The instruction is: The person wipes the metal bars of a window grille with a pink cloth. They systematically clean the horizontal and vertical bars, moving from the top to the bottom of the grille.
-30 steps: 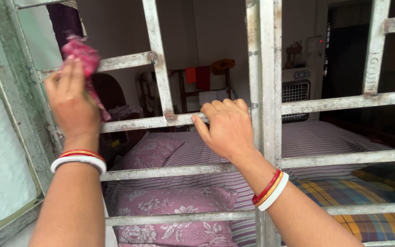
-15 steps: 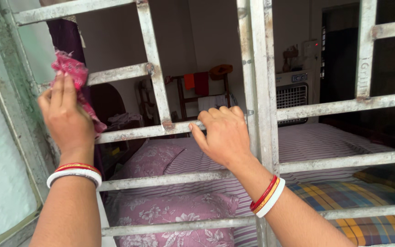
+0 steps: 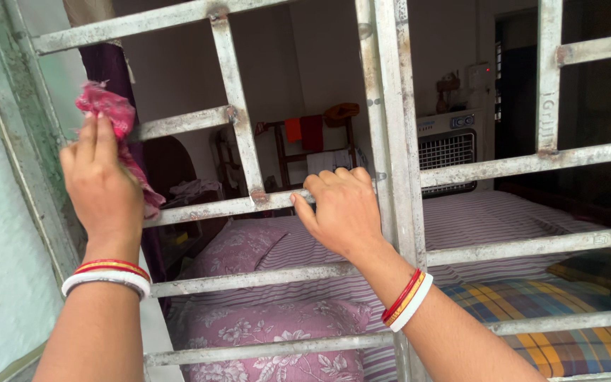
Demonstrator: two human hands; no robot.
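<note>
Upper left of frame — the left hand (image 3: 100, 184) presses a bunched pink rag (image 3: 111, 113) against a horizontal grille bar (image 3: 185, 122) running rightward; right hand (image 3: 341, 212) clenched round the lower bar (image 3: 206, 209)

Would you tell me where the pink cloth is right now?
In the head view the pink cloth is upper left, pressed by the left hand against the window grille, beside the frame's left edge.

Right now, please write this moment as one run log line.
left hand: presses pink cloth on window grille | right hand: grips horizontal bar
</note>
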